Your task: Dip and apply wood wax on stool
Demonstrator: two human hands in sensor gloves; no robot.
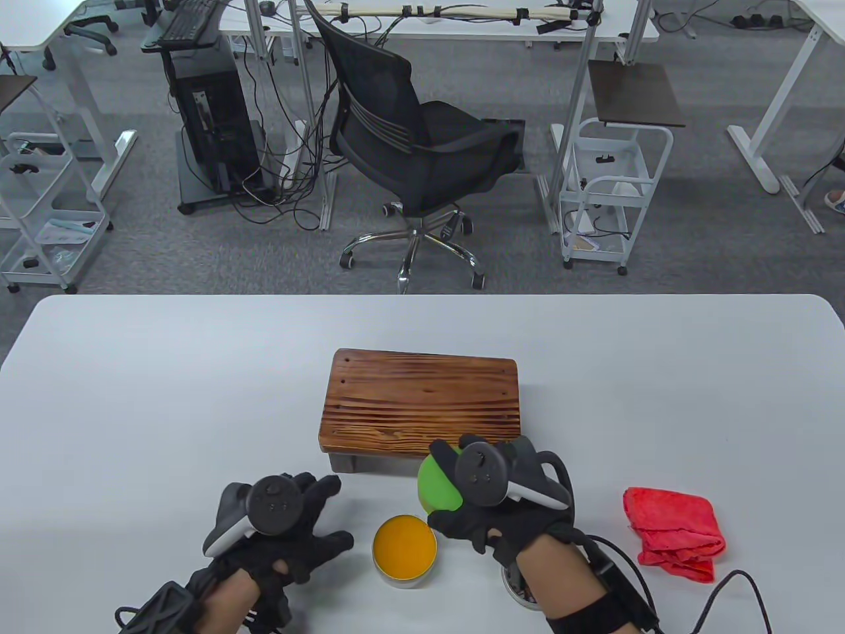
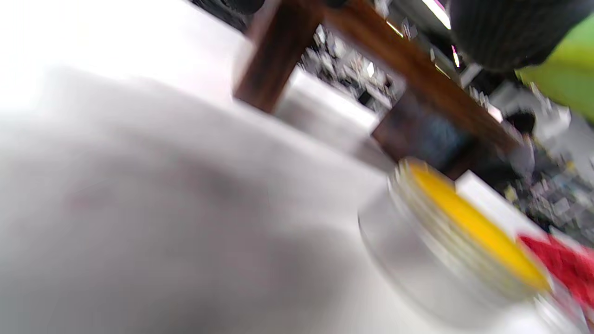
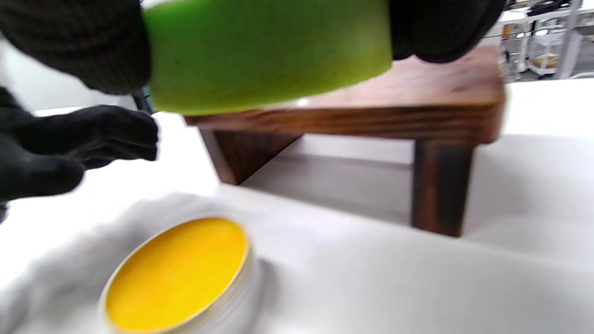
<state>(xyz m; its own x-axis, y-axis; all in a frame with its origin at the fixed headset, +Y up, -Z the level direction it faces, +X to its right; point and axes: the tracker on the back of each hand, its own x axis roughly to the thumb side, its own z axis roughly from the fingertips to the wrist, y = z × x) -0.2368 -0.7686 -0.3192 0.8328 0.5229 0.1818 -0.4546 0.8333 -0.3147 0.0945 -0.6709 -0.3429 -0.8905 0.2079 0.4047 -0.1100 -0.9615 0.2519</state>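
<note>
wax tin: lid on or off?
Off. The wax tin sits open beside the stool, its yellow wax fully exposed in the table and right wrist views. The right hand holds a green sponge above it.

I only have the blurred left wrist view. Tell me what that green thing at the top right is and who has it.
Observer: It is a round green sponge pad, gripped by the right hand above the table.
Operator: Report the left hand.
Observer: The left hand holds nothing; it hovers left of the open round tin of yellow wax.
Operator: Say whether the sponge is on the stool.
Observer: No, it hangs clear of the brown wooden stool, near its front edge.
</note>
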